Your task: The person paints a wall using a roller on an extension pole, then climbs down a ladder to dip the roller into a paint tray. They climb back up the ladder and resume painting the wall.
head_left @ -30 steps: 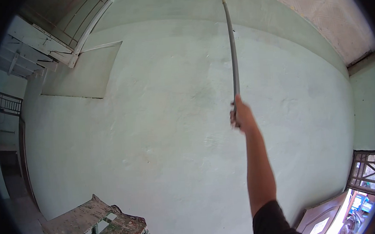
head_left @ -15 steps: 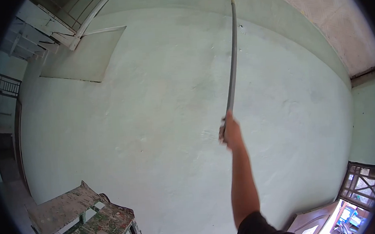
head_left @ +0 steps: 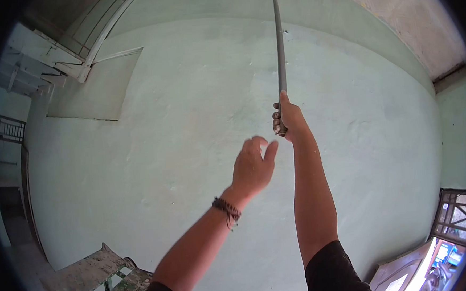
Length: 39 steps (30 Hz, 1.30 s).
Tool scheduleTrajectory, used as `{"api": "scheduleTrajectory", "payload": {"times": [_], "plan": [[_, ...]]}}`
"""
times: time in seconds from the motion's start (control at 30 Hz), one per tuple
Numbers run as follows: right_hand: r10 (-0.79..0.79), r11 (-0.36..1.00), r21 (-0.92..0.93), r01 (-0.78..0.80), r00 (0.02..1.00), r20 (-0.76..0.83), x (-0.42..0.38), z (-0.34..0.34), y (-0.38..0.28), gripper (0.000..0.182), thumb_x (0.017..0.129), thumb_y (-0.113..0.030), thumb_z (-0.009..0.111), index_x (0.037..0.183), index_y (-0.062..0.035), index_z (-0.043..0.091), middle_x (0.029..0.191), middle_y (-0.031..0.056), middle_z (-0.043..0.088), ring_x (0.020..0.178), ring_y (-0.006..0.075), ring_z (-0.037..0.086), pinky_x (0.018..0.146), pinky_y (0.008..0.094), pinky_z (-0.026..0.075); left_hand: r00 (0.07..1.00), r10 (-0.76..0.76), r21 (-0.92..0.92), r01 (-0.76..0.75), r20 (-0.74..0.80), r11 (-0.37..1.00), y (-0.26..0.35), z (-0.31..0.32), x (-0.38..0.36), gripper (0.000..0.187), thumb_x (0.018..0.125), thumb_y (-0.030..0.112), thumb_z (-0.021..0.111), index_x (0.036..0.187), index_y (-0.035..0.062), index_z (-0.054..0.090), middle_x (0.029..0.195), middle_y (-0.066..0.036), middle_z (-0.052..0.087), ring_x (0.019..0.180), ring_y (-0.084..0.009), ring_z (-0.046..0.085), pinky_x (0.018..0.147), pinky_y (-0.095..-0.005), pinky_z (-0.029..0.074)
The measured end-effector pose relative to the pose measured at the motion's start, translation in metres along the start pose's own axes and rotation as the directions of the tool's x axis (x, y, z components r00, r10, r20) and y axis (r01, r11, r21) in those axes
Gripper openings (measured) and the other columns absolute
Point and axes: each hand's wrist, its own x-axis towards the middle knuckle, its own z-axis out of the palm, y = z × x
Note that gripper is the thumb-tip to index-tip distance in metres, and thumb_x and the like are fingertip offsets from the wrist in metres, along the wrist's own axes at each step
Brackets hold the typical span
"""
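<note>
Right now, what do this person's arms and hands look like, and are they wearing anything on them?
Both hands are bare, without gloves. The left hand has a dark braided bracelet around its wrist. The right hand wears nothing at the wrist. Short black sleeves cover both upper arms; the forearms are uncovered.

Right hand [head_left: 289, 118] raised, fingers clenched; left hand [head_left: 253, 166] lifted, loosely spread.

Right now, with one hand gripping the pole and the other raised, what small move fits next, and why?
Probably close the left hand onto the pole just below the right hand. The left hand is open and empty beside it, while one fist alone holds the long pole up the wall.
</note>
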Motion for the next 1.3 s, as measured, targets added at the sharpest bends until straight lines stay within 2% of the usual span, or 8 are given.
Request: {"api": "scheduleTrajectory", "payload": {"times": [0.23, 0.33, 0.57, 0.77, 1.03, 1.07, 1.1, 1.3], "plan": [[-0.001, 0.978, -0.208, -0.011, 0.998, -0.057, -0.112, -0.008, 0.134, 0.052, 0.094, -0.044, 0.037, 0.087, 0.0028, 0.057, 0.056, 0.009, 0.054, 0.046, 0.0153, 0.051, 0.043, 0.0306, 0.039, 0.94, -0.264, -0.174, 0.303, 0.215, 0.937, -0.022, 0.015, -0.013, 0.065, 0.093, 0.049, 0.036, 0.13, -0.004, 0.029, 0.102, -0.029, 0.052, 0.098, -0.0372, 0.054, 0.087, -0.0415, 0.041], [-0.062, 0.957, -0.29, 0.02, 0.989, -0.134, -0.18, -0.002, 0.236, 0.034, 0.094, -0.026, 0.04, 0.088, 0.004, 0.055, 0.067, 0.0161, 0.059, 0.056, 0.0231, 0.058, 0.052, 0.0359, 0.045, 0.839, -0.335, -0.095, 0.41, 0.429, 0.907, -0.016, 0.0, -0.063, 0.062, 0.093, 0.034, 0.043, 0.135, -0.003, 0.018, 0.087, -0.021, 0.058, 0.079, -0.0321, 0.061, 0.073, -0.0408, 0.046], [0.168, 0.985, 0.045, -0.168, 0.986, 0.007, -0.183, 0.021, 0.152, 0.031, 0.097, -0.028, 0.032, 0.089, -0.0017, 0.046, 0.051, 0.0031, 0.044, 0.036, 0.0106, 0.042, 0.032, 0.027, 0.034, 0.933, -0.256, 0.068, 0.247, 0.253, 0.967, -0.006, 0.005, -0.019, 0.087, 0.082, 0.013, 0.058, 0.142, 0.0049, -0.004, 0.129, -0.03, 0.037, 0.111, -0.0415, 0.048, 0.094, -0.0427, 0.039], [0.065, 0.998, 0.006, -0.065, 0.997, -0.041, -0.099, 0.036, 0.104, 0.034, 0.097, -0.036, 0.033, 0.083, -0.0074, 0.045, 0.052, -0.0005, 0.039, 0.036, 0.0085, 0.037, 0.032, 0.0244, 0.03, 0.871, -0.322, 0.362, 0.184, 0.371, 0.914, -0.002, 0.014, 0.085, 0.087, 0.078, 0.007, 0.052, 0.141, 0.0037, -0.008, 0.081, -0.029, 0.059, 0.074, -0.0409, 0.06, 0.071, -0.0444, 0.051], [-0.034, 0.978, -0.209, 0.026, 0.999, -0.038, -0.252, -0.01, 0.266, 0.027, 0.097, -0.023, 0.031, 0.092, 0.0002, 0.045, 0.053, 0.0019, 0.046, 0.039, 0.0087, 0.043, 0.035, 0.0252, 0.036, 0.775, -0.368, 0.277, 0.257, 0.514, 0.926, -0.011, -0.003, -0.112, 0.091, 0.078, 0.005, 0.048, 0.139, 0.0056, -0.019, 0.062, -0.023, 0.057, 0.055, -0.0391, 0.057, 0.055, -0.0478, 0.046], [0.062, 0.949, -0.305, -0.074, 0.997, -0.05, -0.283, -0.016, 0.277, 0.03, 0.093, -0.022, 0.038, 0.111, 0.0003, 0.046, 0.082, 0.0241, 0.06, 0.077, 0.0389, 0.062, 0.063, 0.044, 0.047, 0.747, -0.376, 0.236, 0.293, 0.549, 0.927, -0.008, -0.012, -0.139, 0.091, 0.078, 0.005, 0.048, 0.139, 0.0049, -0.019, 0.061, -0.023, 0.056, 0.054, -0.0395, 0.057, 0.054, -0.048, 0.046], [0.141, 0.951, -0.275, -0.143, 0.99, -0.027, -0.303, -0.013, 0.264, 0.032, 0.093, -0.023, 0.038, 0.115, -0.0002, 0.043, 0.084, 0.0232, 0.06, 0.079, 0.0399, 0.062, 0.065, 0.0454, 0.047, 0.717, -0.378, 0.198, 0.326, 0.585, 0.924, -0.006, -0.018, -0.154, 0.091, 0.077, 0.004, 0.048, 0.139, 0.0042, -0.019, 0.06, -0.023, 0.056, 0.053, -0.04, 0.056, 0.053, -0.0483, 0.046], [0.218, 0.974, -0.053, -0.219, 0.976, -0.021, -0.247, -0.007, 0.197, 0.034, 0.096, -0.031, 0.041, 0.085, 0.0005, 0.045, 0.054, 0.0072, 0.051, 0.042, 0.0142, 0.051, 0.038, 0.0301, 0.04, 0.799, -0.326, 0.305, 0.189, 0.505, 0.934, 0.005, -0.005, -0.082, 0.091, 0.076, 0.009, 0.049, 0.138, 0.0004, -0.018, 0.055, -0.022, 0.054, 0.05, -0.0404, 0.054, 0.05, -0.0483, 0.046]]}}
